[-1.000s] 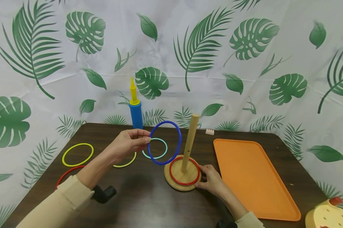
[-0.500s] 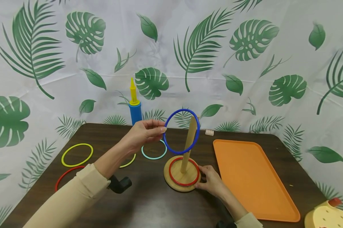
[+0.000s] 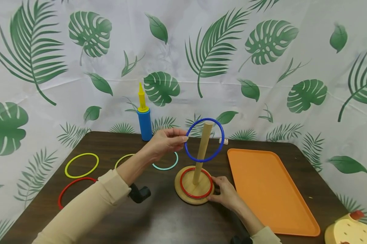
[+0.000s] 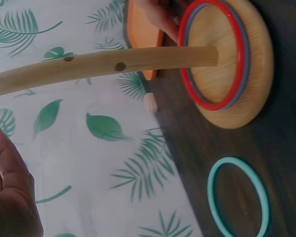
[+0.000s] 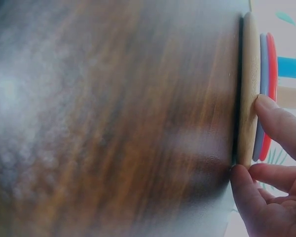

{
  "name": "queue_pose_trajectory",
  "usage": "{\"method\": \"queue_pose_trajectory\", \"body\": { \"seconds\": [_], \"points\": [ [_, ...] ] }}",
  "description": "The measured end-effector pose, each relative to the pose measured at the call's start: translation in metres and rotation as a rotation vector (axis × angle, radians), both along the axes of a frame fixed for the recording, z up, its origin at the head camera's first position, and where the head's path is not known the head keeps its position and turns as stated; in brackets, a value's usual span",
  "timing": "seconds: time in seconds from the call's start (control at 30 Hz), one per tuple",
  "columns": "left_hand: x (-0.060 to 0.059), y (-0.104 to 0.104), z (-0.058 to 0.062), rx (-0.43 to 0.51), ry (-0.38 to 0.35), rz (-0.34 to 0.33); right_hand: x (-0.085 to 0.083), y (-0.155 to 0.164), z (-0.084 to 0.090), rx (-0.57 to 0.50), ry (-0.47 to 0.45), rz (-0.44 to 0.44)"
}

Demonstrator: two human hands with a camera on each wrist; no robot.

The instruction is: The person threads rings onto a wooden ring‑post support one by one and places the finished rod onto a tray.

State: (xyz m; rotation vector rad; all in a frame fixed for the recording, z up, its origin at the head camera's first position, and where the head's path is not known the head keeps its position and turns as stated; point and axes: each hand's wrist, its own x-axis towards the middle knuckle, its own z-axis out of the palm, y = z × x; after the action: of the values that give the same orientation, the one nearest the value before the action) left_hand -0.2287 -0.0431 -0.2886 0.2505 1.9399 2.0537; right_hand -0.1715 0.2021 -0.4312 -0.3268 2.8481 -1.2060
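Note:
My left hand (image 3: 169, 140) pinches a dark blue ring (image 3: 221, 142) at its left side, between thumb and fingers. The ring is raised and tilted; in the head view its lower edge crosses in front of the wooden peg (image 3: 204, 140), and the peg's top shows inside it. The left wrist view catches only part of my left hand (image 4: 12, 182). Around the peg's foot, a red ring (image 4: 237, 64) lies over a grey-blue ring (image 5: 264, 44) on the round wooden base (image 3: 183, 195). My right hand (image 3: 227, 193) grips the base's right rim, thumb on top (image 5: 274, 116).
An orange tray (image 3: 268, 189) lies to the right. Yellow (image 3: 82, 154), red (image 3: 65, 188), pale yellow (image 3: 122, 157) and turquoise (image 3: 165, 168) rings lie on the left. Behind stand a blue-yellow hand pump (image 3: 145, 123) and a small pink brick (image 3: 225, 141). A cheese-like toy (image 3: 351, 230) sits front right.
My left hand has carried the blue ring rightward, first rising, from beside the peg to where it overlaps the peg's upper part. My right hand has stayed at the base.

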Motion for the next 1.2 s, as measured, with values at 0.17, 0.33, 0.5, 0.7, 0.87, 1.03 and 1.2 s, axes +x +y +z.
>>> {"method": "queue_pose_trajectory", "body": {
  "seconds": [0.17,0.33,0.5,0.7,0.87,1.03,1.2],
  "points": [
    [-0.005,0.005,-0.016,-0.053,-0.026,0.020,-0.001,0.000,0.000,-0.009,0.002,0.001],
    [-0.009,0.007,-0.041,-0.114,-0.053,0.031,-0.001,0.001,0.000,-0.013,0.014,0.007],
    [-0.009,0.006,-0.071,-0.162,-0.107,0.046,-0.002,0.001,-0.001,-0.015,0.019,0.006],
    [-0.009,0.006,-0.100,-0.217,-0.128,0.059,-0.002,0.001,-0.003,-0.024,0.024,0.014],
    [-0.009,0.007,-0.113,-0.260,-0.148,0.074,-0.002,0.003,-0.004,-0.012,0.040,0.037],
    [-0.008,0.009,-0.120,-0.292,-0.164,0.086,-0.002,0.005,-0.004,-0.017,0.041,0.045],
    [-0.006,0.012,-0.123,-0.311,-0.166,0.085,-0.002,0.005,-0.004,-0.023,0.033,0.054]
  ]
}}
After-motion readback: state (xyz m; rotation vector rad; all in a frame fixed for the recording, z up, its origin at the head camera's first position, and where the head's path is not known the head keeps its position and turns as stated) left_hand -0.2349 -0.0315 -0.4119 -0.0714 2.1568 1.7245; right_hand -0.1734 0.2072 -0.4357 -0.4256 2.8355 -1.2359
